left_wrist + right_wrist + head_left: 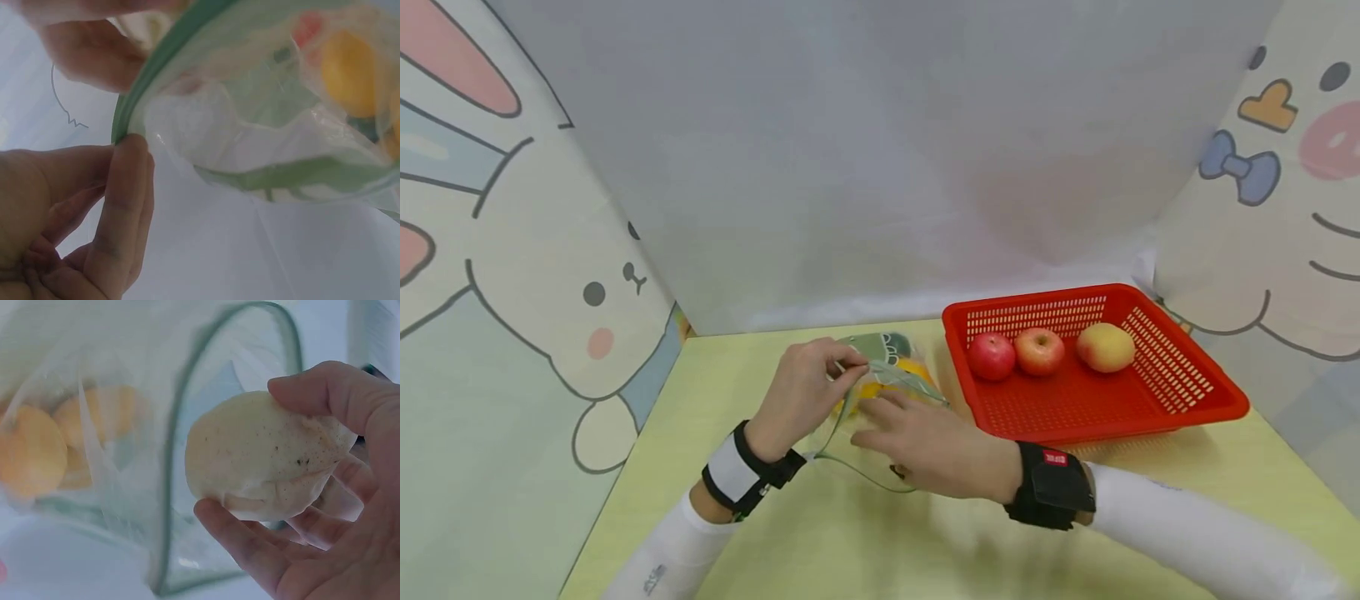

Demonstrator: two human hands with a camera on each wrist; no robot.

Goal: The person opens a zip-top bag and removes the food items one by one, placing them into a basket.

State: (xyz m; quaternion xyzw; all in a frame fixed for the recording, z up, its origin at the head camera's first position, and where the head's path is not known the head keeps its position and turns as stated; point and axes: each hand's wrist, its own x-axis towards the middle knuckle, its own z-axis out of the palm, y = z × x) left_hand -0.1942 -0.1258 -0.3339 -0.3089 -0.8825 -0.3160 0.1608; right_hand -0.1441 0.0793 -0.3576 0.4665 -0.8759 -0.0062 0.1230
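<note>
A clear plastic bag (pixel 880 346) with a green rim lies on the table in front of me, its mouth spread open. My left hand (pixel 808 383) pinches that green rim (pixel 140 103) between thumb and fingers. Inside the bag, orange fruits (pixel 31 450) show through the film. My right hand (pixel 928 442) holds a pale, speckled peach (pixel 250 456) with a crease along its side, thumb above and fingers below. In the right wrist view the peach overlaps the bag's open mouth; the head view hides it behind the hand.
To the right stands a red plastic basket (pixel 1221 404) with perforated sides. In it sit a red apple (pixel 991 357), a lighter apple (pixel 1040 351) and a yellow peach-like fruit (pixel 1105 347). A pale wall (pixel 880 167) rises behind the yellowish table (pixel 737 367), with cartoon-printed panels on both sides.
</note>
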